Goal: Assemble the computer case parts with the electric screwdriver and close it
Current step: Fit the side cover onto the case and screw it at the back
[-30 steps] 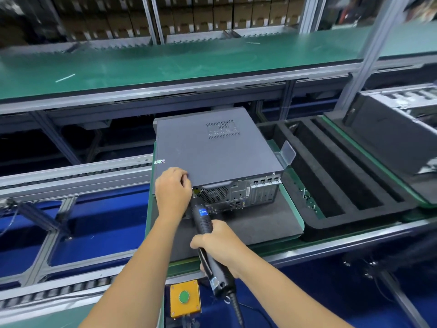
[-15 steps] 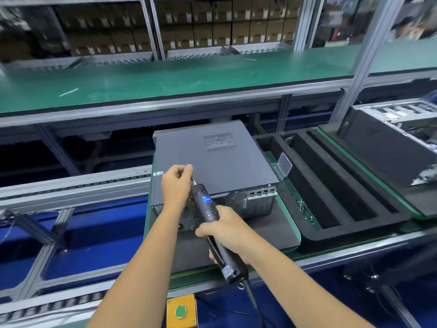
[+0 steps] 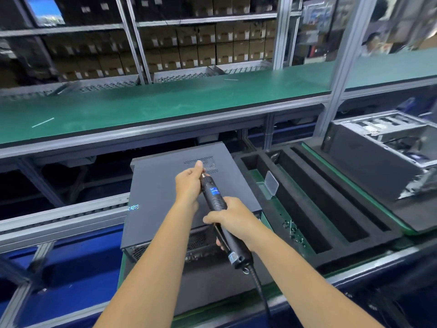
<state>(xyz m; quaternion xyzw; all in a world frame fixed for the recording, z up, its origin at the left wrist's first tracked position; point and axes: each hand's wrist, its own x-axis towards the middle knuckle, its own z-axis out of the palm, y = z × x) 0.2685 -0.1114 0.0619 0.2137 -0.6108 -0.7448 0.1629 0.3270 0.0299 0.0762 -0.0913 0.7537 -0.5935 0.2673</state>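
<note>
Head view shows the electric screwdriver (image 3: 216, 202) held up in the air above the computer case (image 3: 165, 197), clear of it, with both hands on the tool. The right hand (image 3: 233, 218) has its grip clamped round the middle of the black barrel, fingers wrapped under it, cable trailing off the rear end toward the person. The left hand (image 3: 189, 183) has its grip pinched together at the front end of the tool, thumb and fingertips closed round the bit or something at its tip; what exactly is between them is too small to tell.

The tool's long axis runs from near right to far left, the nose pointing up and away over the case lid. The case lies flat on the table (image 3: 267, 297) with its lid on, its rear panel facing the person and sitting below and nearer than the tool's nose. So the working end points away from where the rear-panel screw holes appear to be. As I judge it, the next move needs the nose swung down and back toward that panel. The left hand is nearer the tip and best placed to guide it.
</note>
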